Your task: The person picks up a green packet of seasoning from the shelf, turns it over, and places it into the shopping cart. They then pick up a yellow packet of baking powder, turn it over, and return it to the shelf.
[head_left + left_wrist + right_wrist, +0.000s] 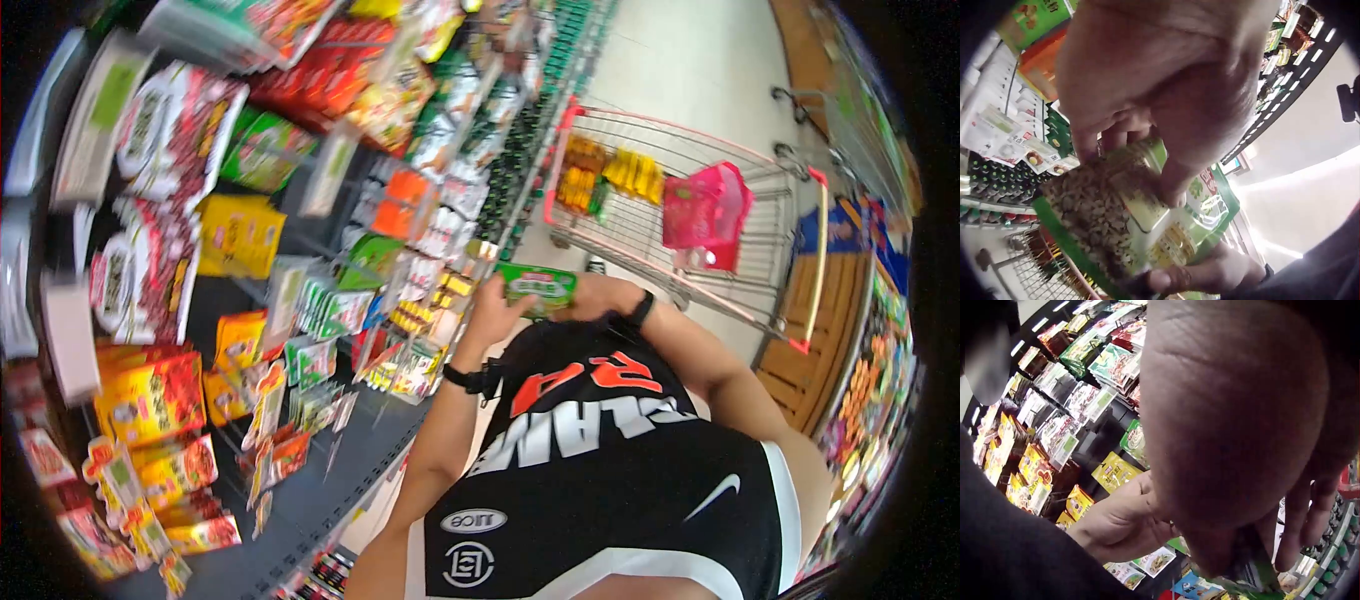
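Both hands hold a green food packet [540, 284] in front of the black sleeveless shirt. My left hand [490, 315] grips its left side, while my right hand [603, 295] holds the other side. In the left wrist view, the packet [1094, 215] shows a brown, crumbly food picture and a pale label. The left thumb [1175, 184] presses on its face, with fingers behind it. The right thumb [1179, 279] lies over the lower edge. In the right wrist view, the right hand [1235, 419] hides most of the packet [1250, 565].
Hanging packets fill the shelf rack on my left, including yellow pouches [240, 237] and red-and-white bags [150, 270]. A shopping cart [822, 240] stands ahead to the right, carrying yellow packets [635, 175] and a pink bag [708, 210]. A slatted wooden stand [815, 340] is beyond it.
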